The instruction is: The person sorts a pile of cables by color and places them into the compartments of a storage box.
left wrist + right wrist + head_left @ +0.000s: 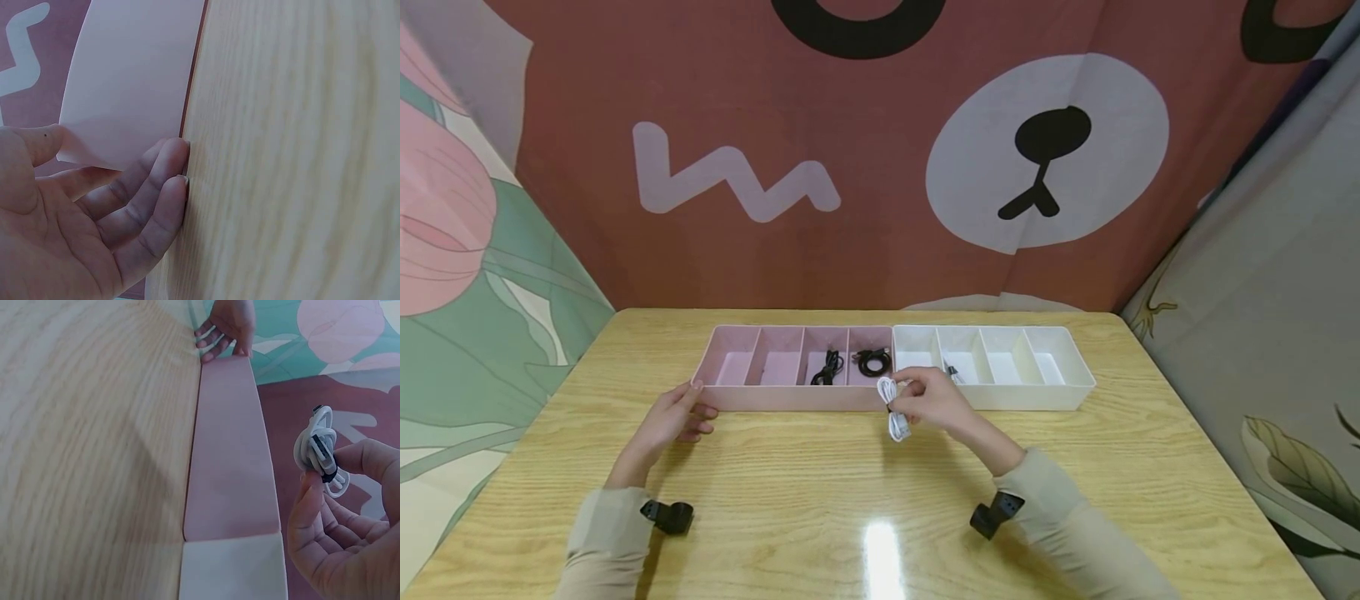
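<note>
My right hand [934, 402] pinches a coiled white cable [889, 390] between thumb and fingers, in front of and above the near wall where the two boxes meet. A black tie wraps the middle of the coil, as the right wrist view shows. My left hand [672, 417] holds the near left corner of the pink divided box [790, 398], thumb at the rim and the other fingers bent low against its end. In the pink box, a bundled black cable [827, 367] lies in the third compartment from the left and a coiled black cable [873, 362] in the rightmost.
A white divided box [1030, 397] stands end to end with the pink one on the wooden table [790, 500]. A small white-and-grey item [952, 372] lies in its second compartment from the left. Printed cloth [880, 250] hangs behind the table and at both sides.
</note>
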The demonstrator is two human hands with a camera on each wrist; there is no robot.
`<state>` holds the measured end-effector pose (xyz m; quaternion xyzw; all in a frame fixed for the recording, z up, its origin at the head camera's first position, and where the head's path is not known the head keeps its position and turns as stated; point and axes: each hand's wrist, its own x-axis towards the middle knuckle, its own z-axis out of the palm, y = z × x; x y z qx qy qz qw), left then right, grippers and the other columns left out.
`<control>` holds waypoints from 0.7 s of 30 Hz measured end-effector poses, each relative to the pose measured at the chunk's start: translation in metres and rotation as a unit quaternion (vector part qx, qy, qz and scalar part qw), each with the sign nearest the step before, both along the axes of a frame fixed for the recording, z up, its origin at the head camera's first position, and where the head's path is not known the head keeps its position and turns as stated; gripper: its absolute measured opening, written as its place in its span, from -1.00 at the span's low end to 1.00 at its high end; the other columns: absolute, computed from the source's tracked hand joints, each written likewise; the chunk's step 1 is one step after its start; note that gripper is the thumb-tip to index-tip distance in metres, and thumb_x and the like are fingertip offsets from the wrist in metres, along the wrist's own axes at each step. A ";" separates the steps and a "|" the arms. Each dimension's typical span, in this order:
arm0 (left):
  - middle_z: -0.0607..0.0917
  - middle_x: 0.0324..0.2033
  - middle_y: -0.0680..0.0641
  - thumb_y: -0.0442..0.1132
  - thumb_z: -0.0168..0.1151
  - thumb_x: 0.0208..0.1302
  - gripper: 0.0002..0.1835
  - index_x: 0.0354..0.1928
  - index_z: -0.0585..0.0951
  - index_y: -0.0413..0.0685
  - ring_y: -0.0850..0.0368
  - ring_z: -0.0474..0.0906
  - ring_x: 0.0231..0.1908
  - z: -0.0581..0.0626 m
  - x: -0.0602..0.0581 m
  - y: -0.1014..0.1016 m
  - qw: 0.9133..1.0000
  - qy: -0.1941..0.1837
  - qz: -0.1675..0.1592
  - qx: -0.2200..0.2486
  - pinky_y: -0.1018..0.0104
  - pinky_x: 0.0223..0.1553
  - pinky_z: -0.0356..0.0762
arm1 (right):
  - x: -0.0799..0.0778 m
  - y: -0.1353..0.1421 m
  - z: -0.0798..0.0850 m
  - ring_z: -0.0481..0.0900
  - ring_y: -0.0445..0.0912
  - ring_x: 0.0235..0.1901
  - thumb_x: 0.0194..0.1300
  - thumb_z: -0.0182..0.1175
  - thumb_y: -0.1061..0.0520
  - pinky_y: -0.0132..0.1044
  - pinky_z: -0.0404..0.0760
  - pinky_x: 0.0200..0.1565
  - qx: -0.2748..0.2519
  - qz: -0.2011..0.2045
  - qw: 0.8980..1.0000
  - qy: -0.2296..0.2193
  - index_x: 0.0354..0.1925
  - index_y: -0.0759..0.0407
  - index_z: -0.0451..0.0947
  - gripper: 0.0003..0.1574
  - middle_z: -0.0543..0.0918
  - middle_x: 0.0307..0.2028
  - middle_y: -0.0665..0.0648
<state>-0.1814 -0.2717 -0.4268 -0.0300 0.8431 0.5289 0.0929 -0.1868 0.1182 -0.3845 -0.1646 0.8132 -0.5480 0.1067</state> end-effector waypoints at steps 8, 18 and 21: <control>0.59 -0.32 -0.22 0.12 -0.40 0.42 -0.32 0.16 0.22 -0.43 0.10 0.58 -0.45 -0.002 0.000 -0.001 1.000 0.010 -0.006 0.007 0.21 -0.43 0.54 | -0.004 0.013 0.010 0.48 -0.12 -0.63 0.02 0.19 0.34 -0.05 0.55 -0.44 0.018 -0.041 0.999 -0.014 0.00 0.40 0.46 -0.51 0.60 -0.55 0.11; 0.59 -0.30 -0.24 0.12 -0.40 0.42 -0.32 0.15 0.23 -0.43 0.08 0.58 -0.43 -0.001 0.001 0.000 1.000 0.009 -0.004 0.004 0.20 -0.43 0.54 | -0.010 0.032 0.019 0.50 -0.12 -0.62 0.06 0.20 0.31 -0.18 0.56 -0.46 0.045 -0.055 0.997 -0.006 0.04 0.39 0.43 -0.48 0.60 -0.53 0.11; 0.59 -0.30 -0.24 0.12 -0.40 0.42 -0.32 0.17 0.22 -0.43 0.08 0.58 -0.43 -0.001 0.001 -0.001 1.000 0.010 -0.005 0.004 0.21 -0.43 0.54 | -0.012 0.039 0.024 0.50 -0.10 -0.62 0.08 0.20 0.31 -0.05 0.56 -0.40 0.046 -0.056 0.997 0.001 0.05 0.40 0.42 -0.49 0.61 -0.53 0.11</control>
